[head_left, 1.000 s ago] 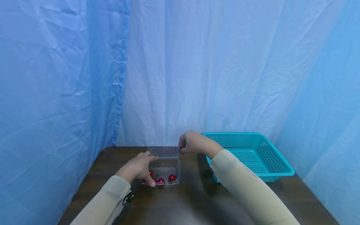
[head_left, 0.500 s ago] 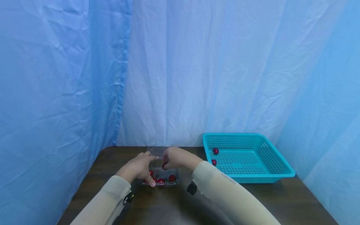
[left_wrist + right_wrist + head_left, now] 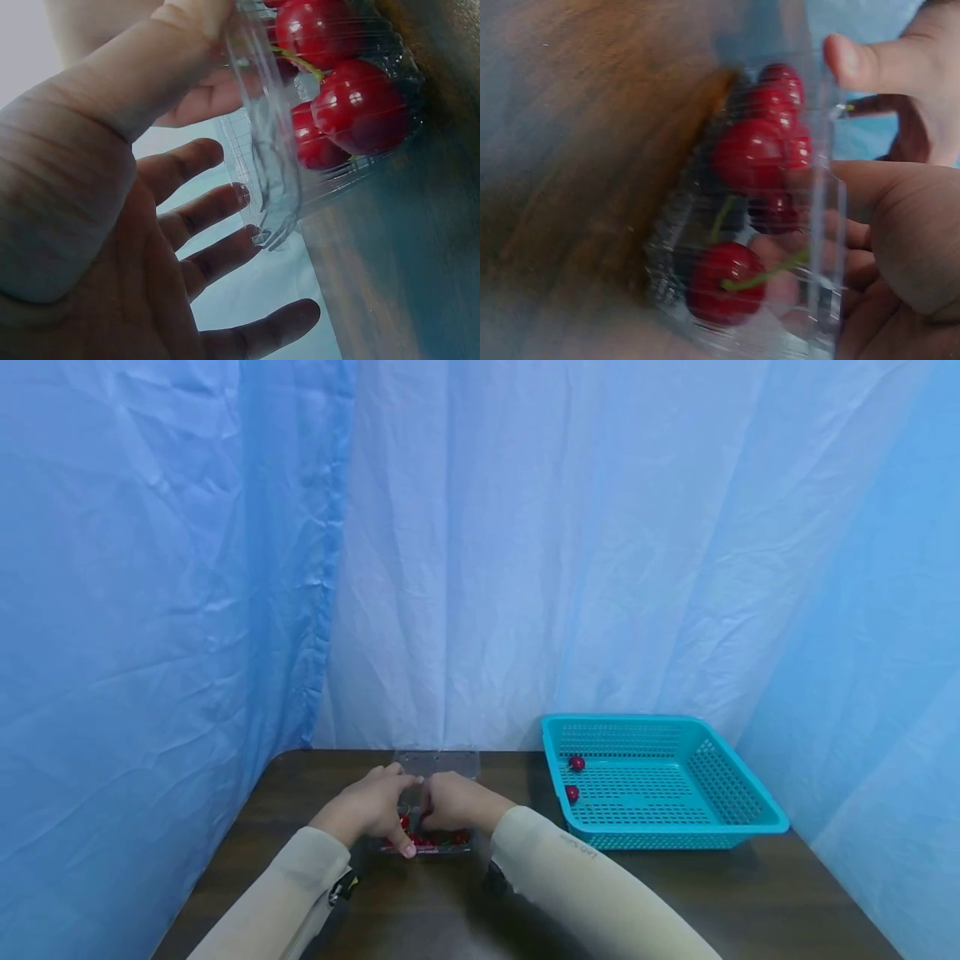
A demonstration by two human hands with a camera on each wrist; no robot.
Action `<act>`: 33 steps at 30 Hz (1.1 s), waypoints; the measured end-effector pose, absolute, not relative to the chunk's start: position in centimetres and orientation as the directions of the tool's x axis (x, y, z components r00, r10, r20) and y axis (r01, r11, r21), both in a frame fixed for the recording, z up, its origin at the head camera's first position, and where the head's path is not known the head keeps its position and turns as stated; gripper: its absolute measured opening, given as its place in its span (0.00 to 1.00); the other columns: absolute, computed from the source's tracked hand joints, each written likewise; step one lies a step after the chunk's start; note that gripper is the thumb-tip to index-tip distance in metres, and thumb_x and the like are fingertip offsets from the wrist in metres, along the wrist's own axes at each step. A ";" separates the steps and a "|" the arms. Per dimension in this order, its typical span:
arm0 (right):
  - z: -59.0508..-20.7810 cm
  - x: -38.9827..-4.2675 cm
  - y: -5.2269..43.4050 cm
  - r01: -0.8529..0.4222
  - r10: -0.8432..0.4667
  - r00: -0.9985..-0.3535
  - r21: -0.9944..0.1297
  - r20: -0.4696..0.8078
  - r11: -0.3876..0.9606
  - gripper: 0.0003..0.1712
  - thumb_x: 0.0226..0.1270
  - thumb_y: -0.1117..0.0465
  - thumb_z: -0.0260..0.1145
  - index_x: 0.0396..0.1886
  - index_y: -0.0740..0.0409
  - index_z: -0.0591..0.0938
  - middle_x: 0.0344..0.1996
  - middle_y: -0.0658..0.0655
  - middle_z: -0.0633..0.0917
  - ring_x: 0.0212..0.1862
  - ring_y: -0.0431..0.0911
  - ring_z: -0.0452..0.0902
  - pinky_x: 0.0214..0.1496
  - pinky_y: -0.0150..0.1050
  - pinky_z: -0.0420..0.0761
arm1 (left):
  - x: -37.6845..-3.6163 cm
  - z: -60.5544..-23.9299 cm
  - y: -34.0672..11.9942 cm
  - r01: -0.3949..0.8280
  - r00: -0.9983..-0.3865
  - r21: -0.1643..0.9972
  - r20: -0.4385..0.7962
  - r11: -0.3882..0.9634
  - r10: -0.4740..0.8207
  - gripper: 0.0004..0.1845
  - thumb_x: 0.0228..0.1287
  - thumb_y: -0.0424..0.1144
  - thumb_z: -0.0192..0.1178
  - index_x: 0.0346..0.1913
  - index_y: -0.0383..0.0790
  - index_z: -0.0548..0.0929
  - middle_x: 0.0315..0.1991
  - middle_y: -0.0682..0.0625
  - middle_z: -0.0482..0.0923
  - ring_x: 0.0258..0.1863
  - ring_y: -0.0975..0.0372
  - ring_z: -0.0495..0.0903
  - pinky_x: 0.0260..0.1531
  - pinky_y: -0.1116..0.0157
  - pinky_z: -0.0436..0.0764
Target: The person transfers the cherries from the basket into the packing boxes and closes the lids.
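Note:
A clear plastic box of red cherries stands on the dark table, its lid folded open at the back. My left hand lies over the box's left end. Its thumb presses the near rim and its fingers are spread fairly straight. My right hand reaches down into the box. Its fingers curl in among the cherries, by one with a green stem. The plastic blurs the exact hold.
A teal plastic basket stands at the right of the wooden table, with two cherries near its left wall. Blue cloth hangs close behind and on both sides. Bare tabletop lies in front of the box and the basket.
My right hand has come back from the basket's left edge and gone down into the box. The two cherries in the basket have come into view. The left hand has stayed put.

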State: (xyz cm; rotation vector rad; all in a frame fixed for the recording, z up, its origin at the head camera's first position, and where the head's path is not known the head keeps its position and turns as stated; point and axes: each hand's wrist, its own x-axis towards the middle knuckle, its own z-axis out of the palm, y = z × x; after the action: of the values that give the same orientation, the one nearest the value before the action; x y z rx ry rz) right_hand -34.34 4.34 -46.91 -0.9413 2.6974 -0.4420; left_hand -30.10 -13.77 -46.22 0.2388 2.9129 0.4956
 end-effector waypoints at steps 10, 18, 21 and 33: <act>-47.9 -33.9 3.2 -0.568 -0.634 -0.770 -0.377 -0.069 0.731 0.06 0.74 0.58 0.82 0.41 0.52 0.91 0.30 0.46 0.89 0.30 0.39 0.84 0.37 0.34 0.87 | -30.0 -45.9 -13.8 0.122 -0.970 0.344 -0.157 0.931 0.185 0.61 0.38 0.54 0.97 0.81 0.49 0.80 0.74 0.45 0.77 0.72 0.47 0.75 0.69 0.35 0.85; -47.8 -34.6 4.1 -0.597 -0.671 -0.738 -0.400 -0.064 0.695 0.09 0.75 0.56 0.82 0.50 0.51 0.95 0.43 0.47 0.95 0.41 0.38 0.90 0.51 0.37 0.93 | -29.9 -45.8 -13.7 0.119 -0.970 0.345 -0.162 0.931 0.184 0.63 0.38 0.54 0.97 0.83 0.51 0.79 0.79 0.44 0.74 0.77 0.46 0.73 0.71 0.35 0.84; -47.3 -35.1 5.5 -0.636 -0.723 -0.688 -0.424 -0.065 0.644 0.10 0.76 0.56 0.80 0.54 0.50 0.95 0.48 0.46 0.96 0.47 0.36 0.91 0.56 0.36 0.93 | -30.0 -45.8 -13.5 0.131 -0.969 0.331 -0.158 0.934 0.191 0.63 0.38 0.55 0.97 0.83 0.52 0.78 0.82 0.42 0.71 0.80 0.43 0.71 0.70 0.34 0.84; -41.2 -35.5 11.6 -0.631 -0.752 -0.651 -0.477 -0.104 0.612 0.11 0.83 0.58 0.74 0.58 0.51 0.93 0.50 0.46 0.95 0.50 0.36 0.91 0.58 0.37 0.93 | -30.1 -46.3 -13.6 0.081 -0.974 0.353 -0.170 0.932 0.150 0.65 0.37 0.56 0.96 0.84 0.54 0.77 0.88 0.37 0.64 0.85 0.36 0.66 0.72 0.27 0.80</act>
State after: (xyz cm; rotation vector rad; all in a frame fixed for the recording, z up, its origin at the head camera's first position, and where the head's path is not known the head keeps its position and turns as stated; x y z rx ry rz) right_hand -35.54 11.59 -41.17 -1.1227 2.5454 -0.5862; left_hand -30.12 -13.56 -46.26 0.1748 2.8953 0.5169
